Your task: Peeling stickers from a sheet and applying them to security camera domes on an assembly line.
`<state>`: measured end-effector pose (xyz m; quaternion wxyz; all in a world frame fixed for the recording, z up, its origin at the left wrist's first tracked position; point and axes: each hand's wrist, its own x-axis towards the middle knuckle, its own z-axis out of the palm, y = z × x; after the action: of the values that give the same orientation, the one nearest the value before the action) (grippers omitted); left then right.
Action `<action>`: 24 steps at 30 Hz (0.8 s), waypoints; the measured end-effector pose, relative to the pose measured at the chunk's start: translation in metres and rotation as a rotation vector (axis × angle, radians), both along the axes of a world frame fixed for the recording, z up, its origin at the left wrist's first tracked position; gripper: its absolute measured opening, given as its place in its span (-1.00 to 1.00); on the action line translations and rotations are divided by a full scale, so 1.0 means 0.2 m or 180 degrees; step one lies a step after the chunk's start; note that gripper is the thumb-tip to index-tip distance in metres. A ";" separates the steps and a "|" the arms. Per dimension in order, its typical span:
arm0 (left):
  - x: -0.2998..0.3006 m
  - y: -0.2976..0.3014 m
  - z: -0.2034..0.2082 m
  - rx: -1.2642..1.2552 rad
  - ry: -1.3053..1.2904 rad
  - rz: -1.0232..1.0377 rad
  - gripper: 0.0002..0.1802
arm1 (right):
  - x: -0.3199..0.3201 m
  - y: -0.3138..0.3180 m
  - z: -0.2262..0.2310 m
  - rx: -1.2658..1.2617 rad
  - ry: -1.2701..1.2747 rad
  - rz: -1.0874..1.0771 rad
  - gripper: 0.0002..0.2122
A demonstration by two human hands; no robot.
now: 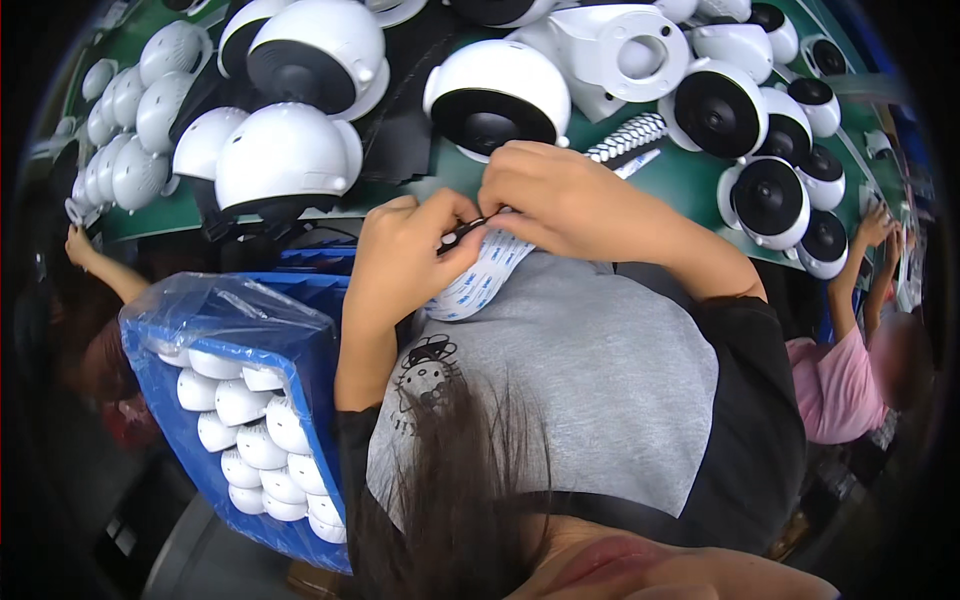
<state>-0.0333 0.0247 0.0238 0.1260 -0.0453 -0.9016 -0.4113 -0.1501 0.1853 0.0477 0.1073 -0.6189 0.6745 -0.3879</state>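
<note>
Close in front of my chest, my left hand point(405, 255) and my right hand point(565, 200) come together at the table's near edge. Between them is a white backing strip with blue print point(482, 282), curling down over my shirt. A small dark piece point(460, 236) shows at its upper edge, under my left thumb. Both hands have their fingers pinched closed on the strip; the right fingertips partly hide it. Just beyond my right hand stands a white dome-shaped housing with a black face point(500, 95).
More white domes point(285, 155) crowd the green table point(690, 195) to left and right. A braided white-and-black bundle point(630, 140) lies near my right hand. A blue bin point(225, 345) of white shells stands at my left. Other people's hands point(875, 225) work at both sides.
</note>
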 end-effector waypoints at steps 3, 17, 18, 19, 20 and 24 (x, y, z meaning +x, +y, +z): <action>0.00 0.01 0.00 0.0031 -0.0129 0.0004 -0.80 | 0.01 0.02 -0.02 -0.0072 0.0652 -0.0055 -0.86; 0.01 -0.04 0.00 0.0913 -0.0838 0.0160 -0.84 | -0.42 0.22 0.15 -0.0432 0.0628 -0.1874 -0.93; 0.02 -0.05 0.00 0.0921 -0.0826 0.0129 -0.84 | -0.44 0.22 0.13 -0.0380 -0.0045 -0.1933 -0.93; 0.02 -0.05 0.00 0.0935 -0.0831 0.0147 -0.84 | -0.46 0.22 0.10 -0.0318 -0.0721 -0.1977 -0.93; 0.02 -0.05 -0.01 0.0913 -0.0837 0.0137 -0.84 | -0.46 0.23 0.08 -0.0428 -0.0447 -0.1928 -0.93; 0.02 -0.06 -0.02 0.0899 -0.0804 0.0075 -0.84 | -0.49 0.23 0.01 -0.0773 -0.0843 -0.1754 -0.93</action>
<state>-0.0303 0.0127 0.0201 0.0217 0.0354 -0.8440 -0.5347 -0.2484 0.2310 0.0496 0.0105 -0.3656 0.7456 -0.5571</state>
